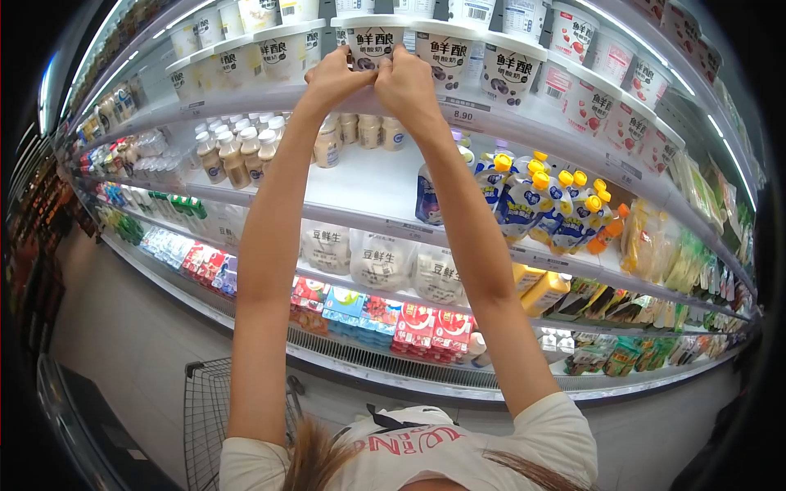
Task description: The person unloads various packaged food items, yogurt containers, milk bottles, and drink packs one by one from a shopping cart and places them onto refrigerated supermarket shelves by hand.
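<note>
Both of my arms reach up to the top shelf in view. My left hand (333, 79) and my right hand (404, 82) are on either side of a white yogurt tub (372, 47) with dark lettering and blueberry pictures. The fingers of each hand are bent against the tub's lower front and sides. It stands upright in the row at the shelf's front edge, with another blueberry tub (443, 59) close on its right. More tubs are stacked above and behind.
Below are a shelf rail (360, 209), small bottles (233, 155), yellow-capped pouches (528, 196), white bags (381, 258) and red cartons (430, 327). A wire cart (209, 401) stands at the lower left. A dark case edge (86, 417) lies farther left.
</note>
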{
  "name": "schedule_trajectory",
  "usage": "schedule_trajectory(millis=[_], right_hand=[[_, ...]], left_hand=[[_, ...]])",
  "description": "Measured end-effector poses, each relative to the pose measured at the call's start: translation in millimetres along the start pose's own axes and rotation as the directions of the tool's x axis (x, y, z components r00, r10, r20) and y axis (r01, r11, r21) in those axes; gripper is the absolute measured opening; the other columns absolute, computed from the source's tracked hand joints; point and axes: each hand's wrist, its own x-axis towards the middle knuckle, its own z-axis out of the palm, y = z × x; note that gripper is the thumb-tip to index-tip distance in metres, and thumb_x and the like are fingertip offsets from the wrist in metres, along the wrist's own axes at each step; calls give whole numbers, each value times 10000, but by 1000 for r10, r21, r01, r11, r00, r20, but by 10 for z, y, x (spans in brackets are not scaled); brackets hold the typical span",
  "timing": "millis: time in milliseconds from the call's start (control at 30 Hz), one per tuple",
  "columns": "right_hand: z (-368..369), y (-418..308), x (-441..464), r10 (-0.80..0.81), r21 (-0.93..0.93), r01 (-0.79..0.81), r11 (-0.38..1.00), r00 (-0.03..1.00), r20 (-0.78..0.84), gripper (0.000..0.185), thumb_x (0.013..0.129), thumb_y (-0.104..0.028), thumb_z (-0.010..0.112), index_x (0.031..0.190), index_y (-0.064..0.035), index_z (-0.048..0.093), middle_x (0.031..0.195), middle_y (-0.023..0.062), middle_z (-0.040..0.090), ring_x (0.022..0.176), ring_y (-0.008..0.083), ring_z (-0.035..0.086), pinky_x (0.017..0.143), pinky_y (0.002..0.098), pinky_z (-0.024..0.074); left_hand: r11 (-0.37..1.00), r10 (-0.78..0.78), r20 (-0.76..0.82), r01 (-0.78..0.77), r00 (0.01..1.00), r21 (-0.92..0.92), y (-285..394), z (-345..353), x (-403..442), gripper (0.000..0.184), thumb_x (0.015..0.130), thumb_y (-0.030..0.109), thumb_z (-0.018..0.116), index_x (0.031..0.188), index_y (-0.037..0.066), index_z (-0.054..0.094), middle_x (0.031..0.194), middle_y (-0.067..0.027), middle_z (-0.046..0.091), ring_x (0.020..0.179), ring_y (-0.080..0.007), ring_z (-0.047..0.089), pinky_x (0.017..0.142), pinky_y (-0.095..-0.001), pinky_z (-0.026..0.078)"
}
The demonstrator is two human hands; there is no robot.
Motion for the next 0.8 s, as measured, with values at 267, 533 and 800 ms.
schedule_trajectory(millis=[267,533,800], right_hand=[[1,-42,-174,-148,-129,143,981,988,-35,211,853,-82,570,902,121,597,905,274,611,875,419,593,823,449,474],[49,-43,-226,-200,-264,196,944,980,13,212,839,-84,569,920,103,627,896,233,621,884,359,572,866,403,427],[138,-9,-289,-269,-330,235,914,961,-62,258,836,-53,555,1022,121,601,1046,240,599,960,339,549,880,391,429]], left_hand=[[993,9,-40,-13,999,-117,-99,9,43,762,652,487,765,1284,105,576,976,-49,715,892,-179,665,958,-320,400],[998,52,-13,-53,999,-29,-23,12,-11,660,776,245,745,1327,-16,491,1169,-185,629,993,-221,651,832,-325,524],[991,129,-183,-130,975,7,-64,58,-78,695,771,279,754,1326,-36,479,1201,-200,610,1076,-262,617,899,-346,494]])
